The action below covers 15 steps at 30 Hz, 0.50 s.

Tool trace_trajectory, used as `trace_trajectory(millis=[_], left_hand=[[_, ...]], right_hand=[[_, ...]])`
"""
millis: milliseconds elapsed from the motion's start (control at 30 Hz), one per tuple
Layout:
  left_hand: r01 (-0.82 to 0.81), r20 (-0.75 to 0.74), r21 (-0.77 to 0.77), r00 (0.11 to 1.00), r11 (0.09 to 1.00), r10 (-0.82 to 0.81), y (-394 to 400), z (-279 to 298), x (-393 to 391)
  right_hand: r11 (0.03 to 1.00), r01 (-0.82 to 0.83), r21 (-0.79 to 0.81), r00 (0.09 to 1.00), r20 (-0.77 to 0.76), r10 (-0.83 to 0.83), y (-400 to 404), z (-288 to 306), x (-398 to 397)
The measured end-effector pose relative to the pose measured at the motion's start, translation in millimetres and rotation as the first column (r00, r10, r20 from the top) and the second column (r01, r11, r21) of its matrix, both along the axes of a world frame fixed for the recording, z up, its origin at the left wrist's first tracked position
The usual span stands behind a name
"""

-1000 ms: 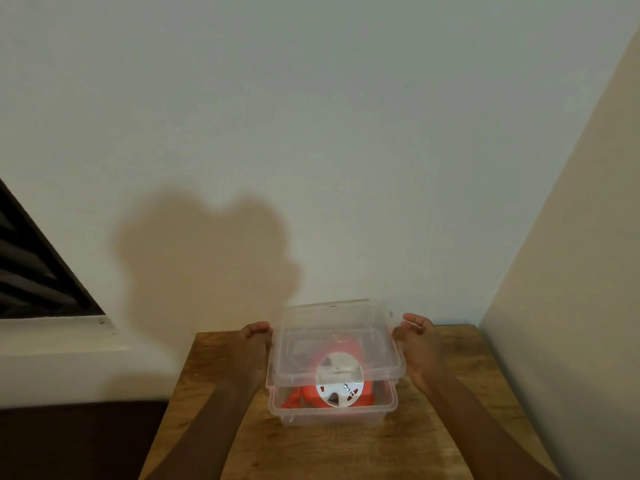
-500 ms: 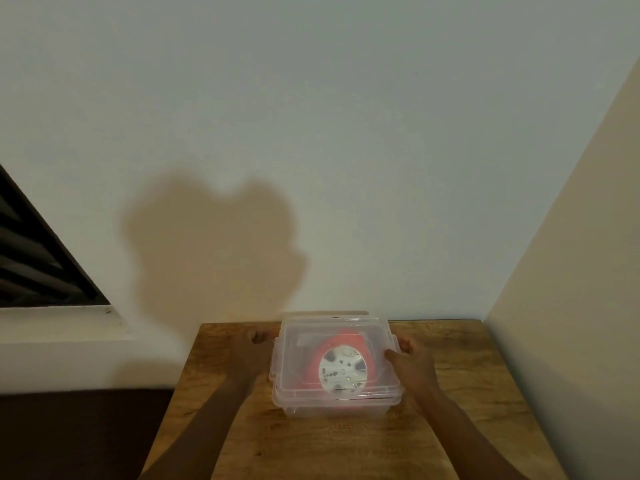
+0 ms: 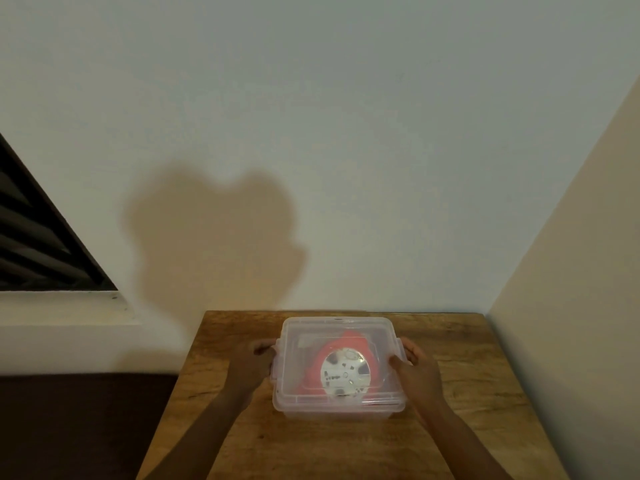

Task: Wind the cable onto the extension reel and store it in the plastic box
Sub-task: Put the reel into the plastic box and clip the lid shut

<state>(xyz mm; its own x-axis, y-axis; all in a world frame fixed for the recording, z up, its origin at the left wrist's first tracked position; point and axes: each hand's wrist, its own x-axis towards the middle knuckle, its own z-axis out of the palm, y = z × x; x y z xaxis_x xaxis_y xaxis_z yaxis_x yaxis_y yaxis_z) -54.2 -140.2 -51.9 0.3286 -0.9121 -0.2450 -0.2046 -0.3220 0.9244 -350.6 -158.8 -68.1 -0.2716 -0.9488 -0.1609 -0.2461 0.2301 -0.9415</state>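
Observation:
A clear plastic box (image 3: 337, 408) stands on a wooden table with its clear lid (image 3: 301, 332) lying flat on top. Through the lid I see the orange extension reel (image 3: 320, 355) with its round white face (image 3: 343, 375) turned up. My left hand (image 3: 247, 363) presses against the box's left side at the latch, fingers curled. On the opposite side my right hand (image 3: 415, 370) holds the right latch, thumb on the lid's edge. The cable itself cannot be made out inside the box.
The wooden table (image 3: 464, 375) sits in a corner, with a pale wall behind and a cream wall (image 3: 568, 323) close on the right. A dark louvred window (image 3: 38, 244) and its white sill are at the left. Dark floor lies left of the table.
The lid, held tilted above the box a second ago, has come down flat onto it. Both hands have shifted from the lid's edges to the side latches.

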Motion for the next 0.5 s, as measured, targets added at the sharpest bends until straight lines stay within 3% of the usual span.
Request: trace_trajectory(millis=[200,500], left_hand=[[-0.099,-0.032,0.02,0.994,0.995,0.1,12.6,-15.4,-3.0],[0.003,-0.073,0.079,0.997,0.997,0.003,19.5,-11.3,14.6]], right_hand=[[0.999,-0.006,-0.046,0.998,-0.068,0.002,9.9,-4.3,9.9],[0.986,-0.147,-0.081,0.966,-0.226,0.125,23.9,-14.3,20.5]])
